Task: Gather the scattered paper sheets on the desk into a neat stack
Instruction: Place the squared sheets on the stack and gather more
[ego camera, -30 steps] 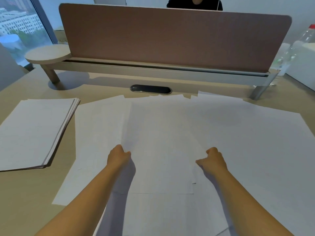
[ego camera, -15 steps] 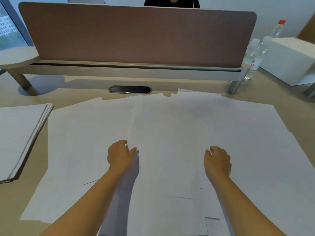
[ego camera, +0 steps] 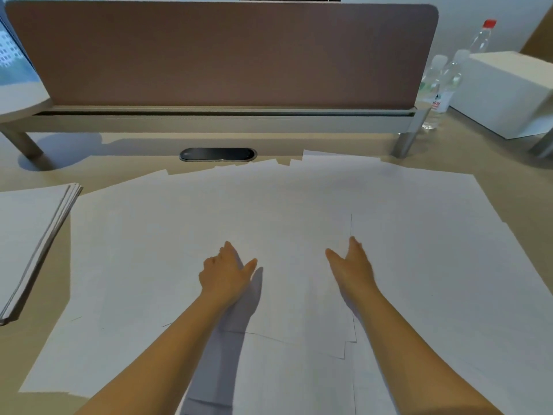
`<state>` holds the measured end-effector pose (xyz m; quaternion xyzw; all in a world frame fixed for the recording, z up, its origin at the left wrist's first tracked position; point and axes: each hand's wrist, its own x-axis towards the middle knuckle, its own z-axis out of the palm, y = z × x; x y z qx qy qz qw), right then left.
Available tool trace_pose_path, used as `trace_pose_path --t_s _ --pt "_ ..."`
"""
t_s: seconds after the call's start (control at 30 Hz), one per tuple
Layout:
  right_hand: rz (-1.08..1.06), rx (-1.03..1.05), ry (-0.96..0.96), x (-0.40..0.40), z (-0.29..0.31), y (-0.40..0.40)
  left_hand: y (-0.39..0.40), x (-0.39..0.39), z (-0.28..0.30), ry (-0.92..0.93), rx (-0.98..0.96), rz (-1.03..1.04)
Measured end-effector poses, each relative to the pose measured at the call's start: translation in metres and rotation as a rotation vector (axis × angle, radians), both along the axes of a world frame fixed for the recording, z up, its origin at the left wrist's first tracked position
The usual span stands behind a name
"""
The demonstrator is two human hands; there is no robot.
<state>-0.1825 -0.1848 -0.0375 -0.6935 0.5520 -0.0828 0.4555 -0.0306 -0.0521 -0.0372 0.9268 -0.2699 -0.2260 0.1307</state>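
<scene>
- the desk (ego camera: pixel 508 175) is carrying everything, stretching out on all sides of the fingers
- the brown divider panel (ego camera: pixel 221 55) is standing upright well beyond the fingertips, sitting on a raised shelf on metal legs
- the scattered paper sheets (ego camera: pixel 419 250) are lying flat and overlapping across the desk, spreading under, beside and ahead of both sets of fingers
- the neat stack (ego camera: pixel 27 235) is lying well out to the left of the left fingers, apart from the loose sheets
- the white box (ego camera: pixel 505 94) is sitting far ahead and to the right of the right fingers, with clear bottles (ego camera: pixel 443 85) standing just beside it
- the left hand (ego camera: pixel 224 275) is resting on the sheets, its fingers extended and loose, thumb spread, gripping nothing
- the right hand (ego camera: pixel 353 269) is lying on the sheets too, fingers straight and together, thumb angled out, holding nothing, its fingertips touching the edge of an upper sheet
- the dark oval cable port (ego camera: pixel 217 154) is sitting in the desk ahead of the left fingertips
</scene>
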Motion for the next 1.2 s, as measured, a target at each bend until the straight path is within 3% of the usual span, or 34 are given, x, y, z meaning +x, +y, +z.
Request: trace_pose_path --t_s 0.1,0.23,0.43,0.6,0.83,0.93,1.1,1.2 --pt "0.030 -0.206 0.434 -0.021 -0.006 -0.014 0.013 0.016 -0.005 -0.092 0.066 0.020" --pt "0.160 -0.129 0.521 -0.028 -0.018 -0.006 0.019 0.012 -0.016 -0.082 0.128 -0.099" --pt "0.262 -0.137 0.361 -0.012 -0.015 0.001 0.016 0.005 -0.001 -0.131 -0.018 -0.135" --pt "-0.091 -0.060 0.240 -0.001 0.004 -0.006 0.012 0.016 0.006 -0.009 -0.117 0.022" --pt "-0.276 0.176 0.135 0.017 0.006 -0.005 -0.002 0.019 0.018 0.533 -0.406 0.373" --pt "-0.252 0.253 -0.026 0.020 0.011 -0.004 0.005 0.025 0.018 0.610 -0.387 0.406" --pt "-0.181 0.105 -0.165 0.018 0.010 -0.002 0.012 0.034 0.025 0.609 -0.441 0.303" --pt "-0.165 0.010 -0.156 0.011 0.011 -0.010 0.007 0.035 0.026 0.417 -0.451 0.194"
